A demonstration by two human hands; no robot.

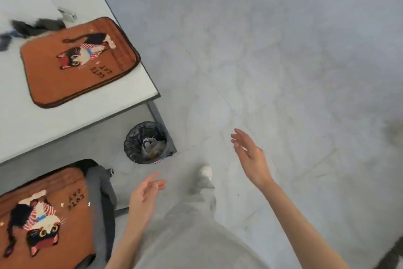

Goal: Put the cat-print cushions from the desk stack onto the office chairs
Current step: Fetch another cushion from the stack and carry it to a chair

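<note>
Grey floor (pixel 283 61) fills the right and centre of the frame. White desk (pixel 72 120), upper left, carries one orange cat-print cushion (pixel 80 61) lying flat near its corner. A second cat-print cushion (pixel 43 214), lower left, lies on the seat of a grey office chair (pixel 100 199). A bin lined with a black bag (pixel 146 142) stands beside the desk leg. Left hand (pixel 144 196), lower centre, and right hand (pixel 250 155), right of centre, both hang in the air with fingers loosely spread, holding nothing. A white shoe (pixel 205 175) shows between them.

The person wears loose light-grey trousers (pixel 196 236) and a pale grey-white sneaker (pixel 204 178), with both forearms bare, no sleeves showing.
</note>
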